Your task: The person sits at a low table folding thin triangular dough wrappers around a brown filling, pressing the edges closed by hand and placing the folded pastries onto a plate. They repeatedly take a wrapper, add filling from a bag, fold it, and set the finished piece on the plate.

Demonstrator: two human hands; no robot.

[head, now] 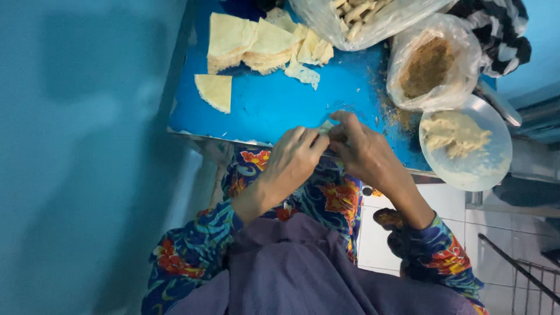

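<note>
At the blue table's [262, 111] near edge, my left hand [294, 160] and right hand [364, 151] pinch 1 thin, pale pastry wrapper [326, 125], fingertips pressed together.

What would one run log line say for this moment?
left hand + right hand: pinching pale wrapper piece | blue board edge | filling bowl right

Dim, heavy blue cast on my feed. Soft light from above, weak shadows. Mild glare on the plastic bags [429, 64]. Left wall [76, 157] blurry, edges stretched.
</note>
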